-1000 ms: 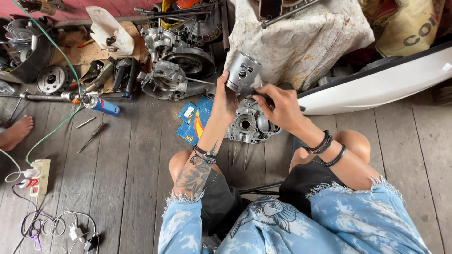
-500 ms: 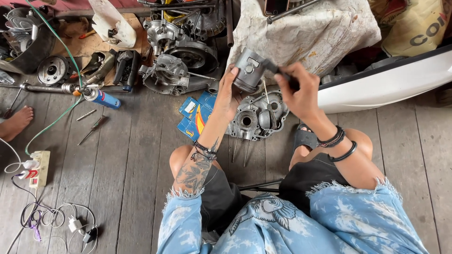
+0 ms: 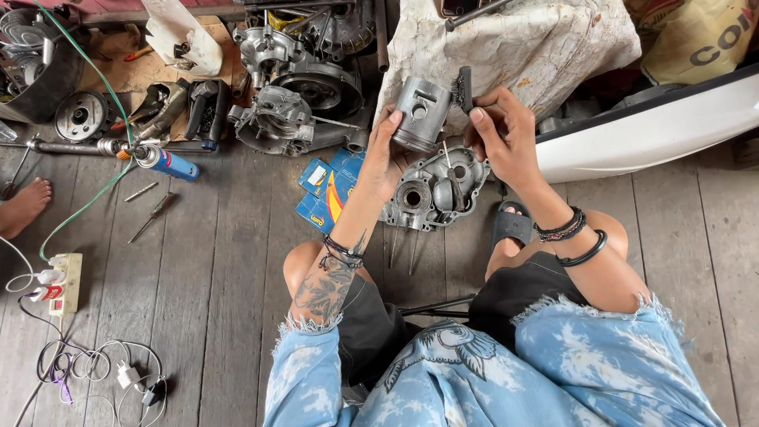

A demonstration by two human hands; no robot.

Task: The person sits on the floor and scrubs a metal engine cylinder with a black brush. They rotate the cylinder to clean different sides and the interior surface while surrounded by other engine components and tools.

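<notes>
Flat blue packets (image 3: 328, 190) with yellow and red patches lie on the plank floor (image 3: 213, 261); a tan printed sack (image 3: 696, 39) sits top right.

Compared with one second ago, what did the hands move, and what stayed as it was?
The right hand has lifted its small dark brush from below the piston to the piston's upper right side, bristle end up. The left hand still holds the piston, now turned slightly. The engine case on the floor has not moved.
</notes>
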